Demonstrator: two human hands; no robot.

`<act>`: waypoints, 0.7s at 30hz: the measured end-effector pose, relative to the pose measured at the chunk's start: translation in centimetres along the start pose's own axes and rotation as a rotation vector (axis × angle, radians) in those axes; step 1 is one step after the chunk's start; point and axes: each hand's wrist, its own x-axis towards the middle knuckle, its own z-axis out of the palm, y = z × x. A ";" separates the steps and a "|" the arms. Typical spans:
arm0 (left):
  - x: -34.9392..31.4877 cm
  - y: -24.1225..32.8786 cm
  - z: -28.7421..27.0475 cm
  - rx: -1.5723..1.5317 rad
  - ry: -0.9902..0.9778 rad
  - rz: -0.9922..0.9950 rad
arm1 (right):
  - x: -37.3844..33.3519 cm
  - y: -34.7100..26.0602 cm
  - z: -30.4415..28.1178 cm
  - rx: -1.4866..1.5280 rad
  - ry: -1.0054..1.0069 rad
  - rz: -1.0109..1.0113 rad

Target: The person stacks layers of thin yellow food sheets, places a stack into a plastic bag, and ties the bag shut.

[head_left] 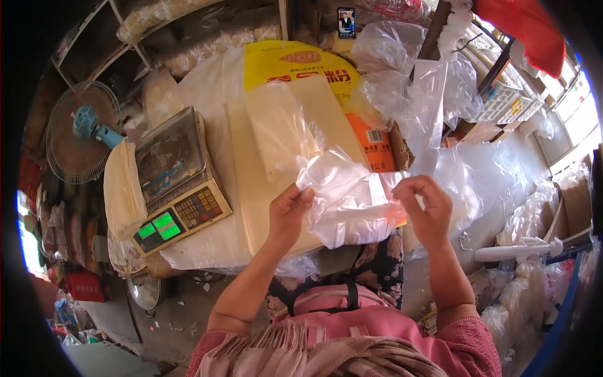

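A clear, crinkled plastic bag (352, 204) is stretched between my two hands, over the front edge of the work surface and above my lap. My left hand (291, 210) pinches its left side, thumb against the fingers. At the bag's right edge, my right hand (428, 207) is closed in a pinch on the film. Beneath and behind the bag lies a flat cream-coloured sheet or board (257, 163). More clear film (286, 125) rests on top of that sheet.
Left of the sheet stands a digital scale (182, 210) with green displays, a fan (85, 129) beyond it. A yellow printed sack (270, 60) lies at the back, near a lit phone (346, 22). Loose plastic bags (389, 47) crowd the right; a metal pot lid (144, 292) sits low left.
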 end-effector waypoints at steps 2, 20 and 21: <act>-0.4 0.3 -0.5 0.049 0.005 0.000 | 0.8 0.2 -0.1 -0.022 0.002 -0.002; -4.0 1.9 -0.3 0.478 -0.186 -0.231 | -1.9 2.4 5.9 0.309 -0.444 0.448; -4.0 1.1 -0.7 0.482 -0.180 -0.229 | -2.0 2.2 6.1 0.156 -0.570 0.461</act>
